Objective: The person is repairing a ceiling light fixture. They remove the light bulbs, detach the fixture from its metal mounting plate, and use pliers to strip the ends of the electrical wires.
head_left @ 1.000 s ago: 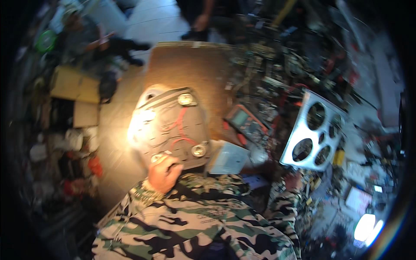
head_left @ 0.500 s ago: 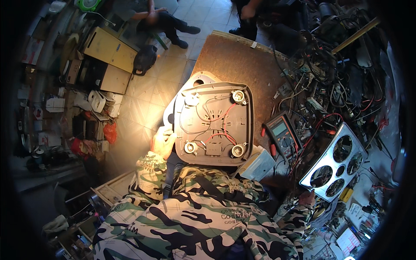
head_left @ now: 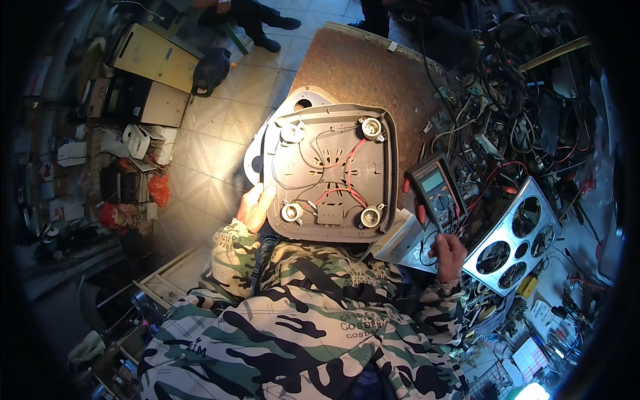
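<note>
A square grey plastic base (head_left: pixel 320 217), which looks like a weighing scale's shell, lies open before me. Round metal-and-white sensor feet (head_left: pixel 371 129) sit in its corners, joined by red and dark wires. My left hand (head_left: pixel 255 208) is closed on its left edge, thumb over the rim. To the right of the base, my right hand (head_left: pixel 448 257) is closed around a slim dark rod-like tool (head_left: pixel 437 223) that points up and away, past the multimeter (head_left: pixel 437 190). The tool's exact kind is unclear. Beneath the base's far left side, a pale panel with round holes (head_left: pixel 273 137) sticks out.
A brown board tabletop (head_left: pixel 360 67) extends beyond the base. Red probes (head_left: pixel 421 214) lie by the multimeter. A metal plate with round openings (head_left: pixel 497 257) stands at right, below a heap of cables and parts (head_left: pixel 513 113). Another person's legs (head_left: pixel 250 27) show at far left.
My right hand has risen from beside the metal plate toward the multimeter, now with the slim tool visible in it. My left hand stays on the base's edge. The view has shifted slightly.
</note>
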### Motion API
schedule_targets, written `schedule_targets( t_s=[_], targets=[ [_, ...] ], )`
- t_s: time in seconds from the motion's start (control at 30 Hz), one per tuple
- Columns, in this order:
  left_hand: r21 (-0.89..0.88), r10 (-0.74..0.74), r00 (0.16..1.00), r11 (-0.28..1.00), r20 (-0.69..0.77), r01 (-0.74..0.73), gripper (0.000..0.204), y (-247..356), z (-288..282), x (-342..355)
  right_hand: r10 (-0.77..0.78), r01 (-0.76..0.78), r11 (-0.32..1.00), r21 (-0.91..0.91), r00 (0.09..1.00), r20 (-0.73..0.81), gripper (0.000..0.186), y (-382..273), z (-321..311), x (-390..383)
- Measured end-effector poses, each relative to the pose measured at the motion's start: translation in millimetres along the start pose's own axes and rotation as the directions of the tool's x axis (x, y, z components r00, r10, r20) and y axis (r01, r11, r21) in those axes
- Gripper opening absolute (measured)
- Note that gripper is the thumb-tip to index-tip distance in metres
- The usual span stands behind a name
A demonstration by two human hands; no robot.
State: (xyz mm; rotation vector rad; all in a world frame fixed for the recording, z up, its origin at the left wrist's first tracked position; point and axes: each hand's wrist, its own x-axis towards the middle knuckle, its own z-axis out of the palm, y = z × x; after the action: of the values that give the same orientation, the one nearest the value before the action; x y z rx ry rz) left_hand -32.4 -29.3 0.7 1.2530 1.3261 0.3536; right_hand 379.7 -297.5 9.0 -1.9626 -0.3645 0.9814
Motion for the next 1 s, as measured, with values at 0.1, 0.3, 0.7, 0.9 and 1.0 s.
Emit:
schedule_targets(
  t_s=[0.1,0.3,0.7,0.9,1.0],
  targets=[
    [-0.071,0.098,0.995,0.993,0.003,-0.097,0.039,-6,5,3,-0.193,0.198,0.970,-0.139,0.980,0.051,0.025,-36,32,0],
    [-0.008,0.141,0.990,0.990,-0.010,-0.141,0.034,-8,-1,5,-0.350,0.375,0.888,-0.265,0.927,0.136,0.039,-105,96,11],
    [-0.017,0.195,0.980,0.981,-0.042,-0.196,0.032,11,-1,-1,-0.328,0.451,0.827,-0.336,0.872,0.364,0.027,-105,127,42],
    [-0.037,0.209,0.975,0.976,-0.072,-0.212,0.027,-9,1,14,-0.364,0.485,0.786,-0.384,0.865,0.347,0.026,-105,128,58],
    [-0.048,0.207,0.977,0.977,-0.055,-0.210,0.029,-13,1,16,-0.325,0.460,0.806,-0.371,0.869,0.372,0.026,-102,129,62]
  ],
)
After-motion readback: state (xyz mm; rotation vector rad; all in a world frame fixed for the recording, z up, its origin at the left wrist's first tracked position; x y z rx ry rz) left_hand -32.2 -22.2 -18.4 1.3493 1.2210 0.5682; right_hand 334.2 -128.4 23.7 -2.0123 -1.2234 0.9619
